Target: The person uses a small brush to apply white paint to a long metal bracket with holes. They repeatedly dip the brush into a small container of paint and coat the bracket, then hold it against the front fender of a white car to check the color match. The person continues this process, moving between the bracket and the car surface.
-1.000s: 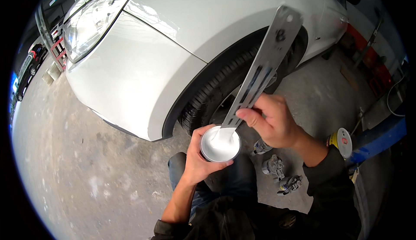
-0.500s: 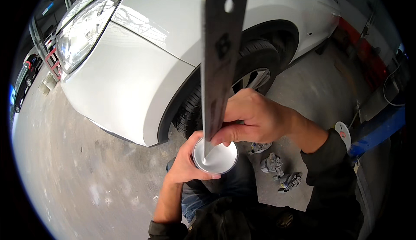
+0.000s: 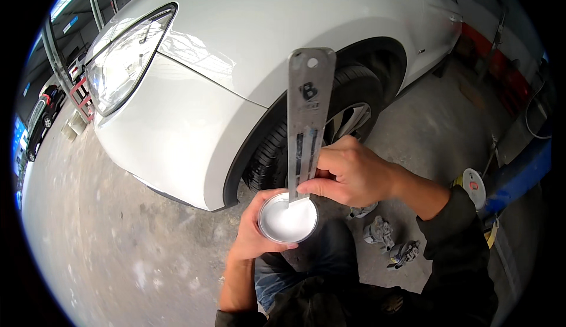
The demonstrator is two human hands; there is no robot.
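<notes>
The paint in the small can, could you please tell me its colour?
White paint, seen best in the head view.

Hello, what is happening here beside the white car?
A person crouches on the concrete floor next to a white car, near its front wheel. The left hand holds a small round can filled with white paint. The right hand grips a flat metal stirring stick, held almost upright, with its lower end dipped in the paint. Some small parts lie on the floor nearby.

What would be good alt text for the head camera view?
A left hand holds a small cup of white paint while the right hand stands a flat metal stirring stick in it, beside a white car.
</notes>
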